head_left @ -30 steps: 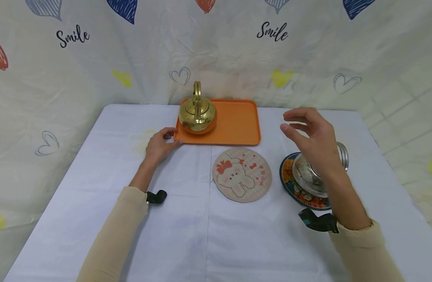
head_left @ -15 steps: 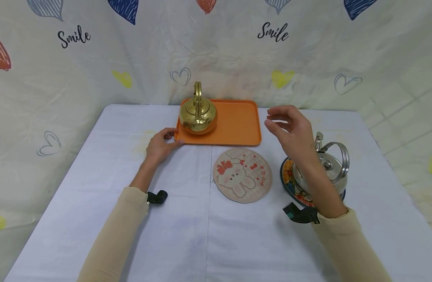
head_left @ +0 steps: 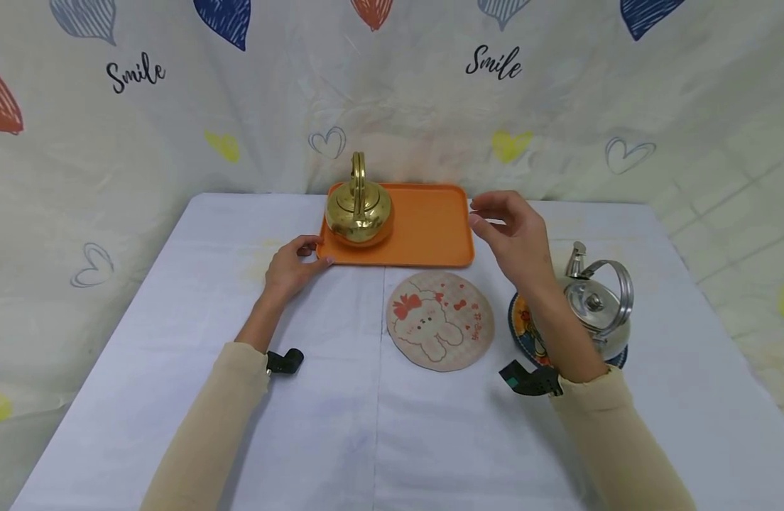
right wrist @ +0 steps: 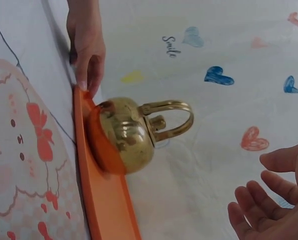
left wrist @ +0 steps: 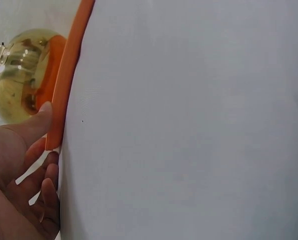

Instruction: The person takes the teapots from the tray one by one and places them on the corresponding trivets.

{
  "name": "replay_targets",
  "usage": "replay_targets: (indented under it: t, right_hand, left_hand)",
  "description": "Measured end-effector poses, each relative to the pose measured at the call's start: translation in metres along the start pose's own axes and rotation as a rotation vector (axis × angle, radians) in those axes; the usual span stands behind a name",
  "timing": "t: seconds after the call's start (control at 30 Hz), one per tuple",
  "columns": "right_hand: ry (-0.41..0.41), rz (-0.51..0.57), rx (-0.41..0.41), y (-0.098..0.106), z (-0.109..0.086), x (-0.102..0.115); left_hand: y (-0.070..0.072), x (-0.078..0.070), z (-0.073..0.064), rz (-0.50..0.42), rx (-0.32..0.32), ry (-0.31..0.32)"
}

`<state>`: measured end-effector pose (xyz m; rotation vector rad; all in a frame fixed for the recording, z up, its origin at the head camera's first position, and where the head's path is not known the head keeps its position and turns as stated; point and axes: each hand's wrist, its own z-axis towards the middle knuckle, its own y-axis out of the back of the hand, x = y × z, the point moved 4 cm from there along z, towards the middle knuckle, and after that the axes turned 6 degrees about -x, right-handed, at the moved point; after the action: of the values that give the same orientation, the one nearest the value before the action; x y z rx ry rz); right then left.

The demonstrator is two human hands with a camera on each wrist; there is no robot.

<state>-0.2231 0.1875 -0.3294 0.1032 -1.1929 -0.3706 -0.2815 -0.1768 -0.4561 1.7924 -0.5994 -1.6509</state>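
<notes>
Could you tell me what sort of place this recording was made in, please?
Probably a staged tabletop set, not a real kitchen: a table under a white cloth, a heart-printed "Smile" backdrop hung behind it, and props laid out, such as a tray and brass kettle.

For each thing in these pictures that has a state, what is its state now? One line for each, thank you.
Gold kettle: upright on the tray, handle up.
Orange tray: flat on the table.
Steel kettle: upright on a patterned plate.
Round mat: flat, bare.
Left hand: grips the tray corner.
Right hand: open, in the air.
</notes>
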Motion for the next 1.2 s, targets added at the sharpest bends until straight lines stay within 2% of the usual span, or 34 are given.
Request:
replay_targets:
  t: [0.6, 0.83, 1.2]
  right_hand:
    - [0.003, 0.137, 0.066, -0.032, 0.007, -0.011]
    - [0.015, 0.127, 0.096, -0.045, 0.013, -0.013]
    - [-0.014, 0.167, 0.149, -0.062, 0.019, -0.016]
  left_hand:
    - [0.0, 0.001, -0.002, -0.003, -0.003, -0.002]
    - [0.0, 0.0, -0.002, -0.012, -0.012, -0.009]
    - [0.001, 0.001, -0.002, -0.016, -0.01, -0.009]
